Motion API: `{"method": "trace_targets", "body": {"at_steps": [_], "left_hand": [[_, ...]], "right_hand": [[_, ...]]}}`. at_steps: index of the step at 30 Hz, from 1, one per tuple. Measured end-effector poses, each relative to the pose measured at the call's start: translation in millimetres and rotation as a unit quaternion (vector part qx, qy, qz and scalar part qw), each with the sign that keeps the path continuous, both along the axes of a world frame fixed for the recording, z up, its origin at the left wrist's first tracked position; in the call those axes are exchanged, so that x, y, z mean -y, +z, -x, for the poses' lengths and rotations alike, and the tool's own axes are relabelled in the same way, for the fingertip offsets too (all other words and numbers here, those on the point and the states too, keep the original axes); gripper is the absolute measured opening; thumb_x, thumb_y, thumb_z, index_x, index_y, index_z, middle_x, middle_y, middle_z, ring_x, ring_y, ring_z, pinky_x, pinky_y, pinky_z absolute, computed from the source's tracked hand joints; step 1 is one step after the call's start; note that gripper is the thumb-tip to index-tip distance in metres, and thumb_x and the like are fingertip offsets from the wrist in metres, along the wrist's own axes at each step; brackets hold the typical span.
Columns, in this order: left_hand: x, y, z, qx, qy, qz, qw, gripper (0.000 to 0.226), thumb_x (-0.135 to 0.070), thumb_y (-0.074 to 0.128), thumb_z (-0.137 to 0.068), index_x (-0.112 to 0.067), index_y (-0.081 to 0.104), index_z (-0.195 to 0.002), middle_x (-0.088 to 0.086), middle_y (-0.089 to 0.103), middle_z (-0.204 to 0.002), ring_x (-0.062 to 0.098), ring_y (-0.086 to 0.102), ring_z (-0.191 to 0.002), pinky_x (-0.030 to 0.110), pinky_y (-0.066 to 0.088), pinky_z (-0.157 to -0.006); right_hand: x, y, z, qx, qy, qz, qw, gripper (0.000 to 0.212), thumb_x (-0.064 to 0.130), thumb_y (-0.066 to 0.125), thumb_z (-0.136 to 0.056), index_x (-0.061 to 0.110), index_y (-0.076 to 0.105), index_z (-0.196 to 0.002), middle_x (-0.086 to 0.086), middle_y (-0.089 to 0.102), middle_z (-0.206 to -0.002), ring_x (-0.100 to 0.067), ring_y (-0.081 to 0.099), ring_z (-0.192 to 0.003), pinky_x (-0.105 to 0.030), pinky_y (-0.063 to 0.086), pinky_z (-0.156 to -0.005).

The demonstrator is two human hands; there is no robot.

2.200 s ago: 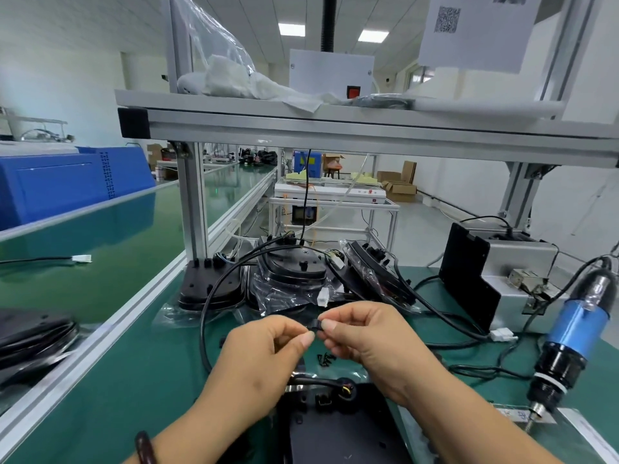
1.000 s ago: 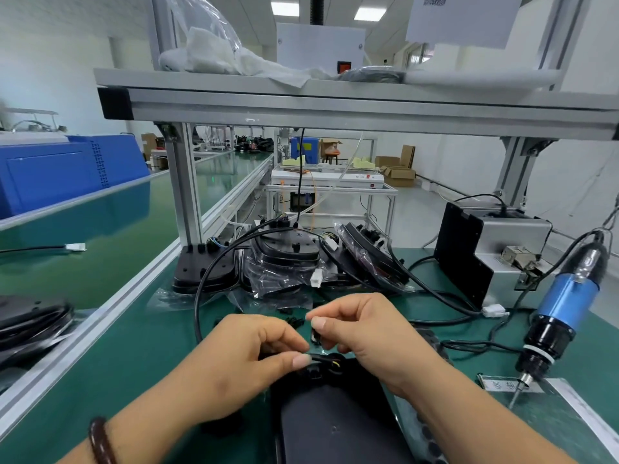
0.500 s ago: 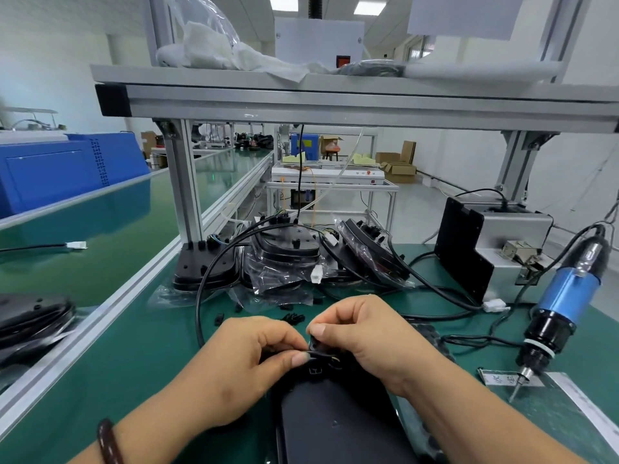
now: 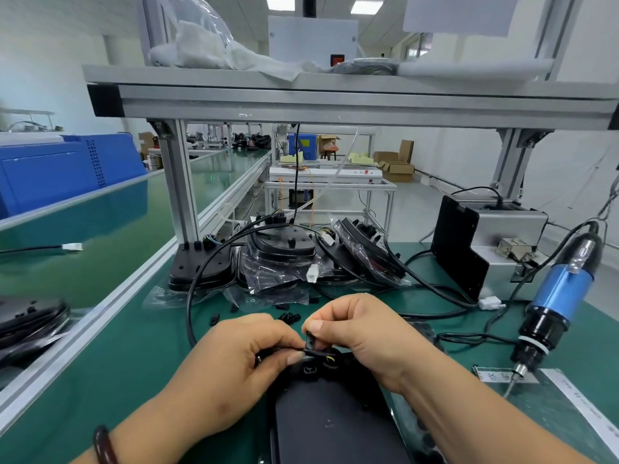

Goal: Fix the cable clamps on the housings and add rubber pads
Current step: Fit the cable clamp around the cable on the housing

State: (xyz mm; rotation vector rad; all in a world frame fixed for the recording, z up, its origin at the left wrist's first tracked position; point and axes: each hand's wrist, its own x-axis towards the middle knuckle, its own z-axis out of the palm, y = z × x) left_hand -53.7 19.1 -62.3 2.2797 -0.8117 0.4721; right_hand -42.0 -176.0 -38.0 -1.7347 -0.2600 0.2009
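A black housing (image 4: 331,420) lies flat on the green mat right in front of me. At its far end my left hand (image 4: 231,366) pinches the black cable (image 4: 191,296) that loops away to the left. My right hand (image 4: 365,333) pinches a small black cable clamp (image 4: 311,343) onto that cable, just above the housing's socket. Several spare black clamps (image 4: 288,317) lie loose on the mat just beyond my fingers.
Bagged black housings (image 4: 278,259) with cables are stacked at the back under the aluminium frame. A blue electric screwdriver (image 4: 552,306) hangs at the right above a paper strip (image 4: 495,376). A grey and black feeder box (image 4: 485,242) stands behind it. A conveyor runs along the left.
Both hands have come down from mid-air, bringing the clamp and cable onto the far end of the housing. The view has tilted downward with them.
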Motion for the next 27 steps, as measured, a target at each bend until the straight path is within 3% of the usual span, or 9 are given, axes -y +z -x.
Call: {"method": "trace_targets", "body": {"at_steps": [6,12,17,23,27], "left_hand": [[3.8,-6.1,0.0,-0.017,0.026,0.011,0.999,0.016,-0.058,0.056,-0.077,-0.045,0.062,-0.085,-0.020,0.063,-0.086,0.003,0.062,-0.081,0.033,0.053,-0.070],[7.1,-8.4,2.8,0.012,0.049,-0.012,0.999,0.019,-0.062,0.048,-0.078,-0.048,0.057,-0.088,-0.021,0.059,-0.088,0.000,0.059,-0.082,0.032,0.051,-0.070],[8.8,-7.6,2.5,-0.013,0.022,0.027,0.999,0.006,-0.045,0.063,-0.081,-0.044,0.060,-0.085,-0.018,0.062,-0.086,0.004,0.059,-0.082,0.030,0.050,-0.071],[10.4,-6.6,1.8,-0.053,0.002,0.073,0.996,0.010,-0.034,0.070,-0.079,-0.039,0.064,-0.086,-0.016,0.067,-0.084,0.007,0.063,-0.082,0.026,0.051,-0.071],[10.2,-5.2,3.2,-0.041,0.014,0.072,0.996,0.018,-0.021,0.076,-0.078,-0.035,0.067,-0.084,-0.015,0.067,-0.083,0.005,0.062,-0.081,0.014,0.046,-0.069]], "right_hand": [[4.9,3.4,1.1,0.061,0.037,0.039,0.997,0.014,0.008,0.067,-0.087,0.015,0.072,-0.075,0.000,0.068,-0.067,-0.010,0.059,-0.066,-0.025,0.050,-0.073],[8.4,3.1,0.1,0.097,0.034,0.090,0.991,0.008,0.014,0.069,-0.086,0.012,0.073,-0.080,-0.009,0.072,-0.076,-0.017,0.060,-0.072,-0.045,0.052,-0.083],[14.1,4.6,-0.4,0.090,0.063,0.075,0.991,0.006,0.011,0.068,-0.087,0.008,0.073,-0.085,-0.014,0.072,-0.082,-0.016,0.063,-0.076,-0.041,0.053,-0.086],[15.4,3.1,-2.4,0.111,0.069,0.105,0.986,0.007,0.014,0.068,-0.088,0.011,0.073,-0.084,-0.001,0.069,-0.075,-0.007,0.059,-0.069,-0.024,0.049,-0.071],[12.9,-2.8,-3.0,0.088,0.065,0.051,0.993,0.014,0.010,0.065,-0.090,0.017,0.071,-0.080,0.000,0.069,-0.072,-0.010,0.062,-0.071,-0.024,0.050,-0.074]]}}
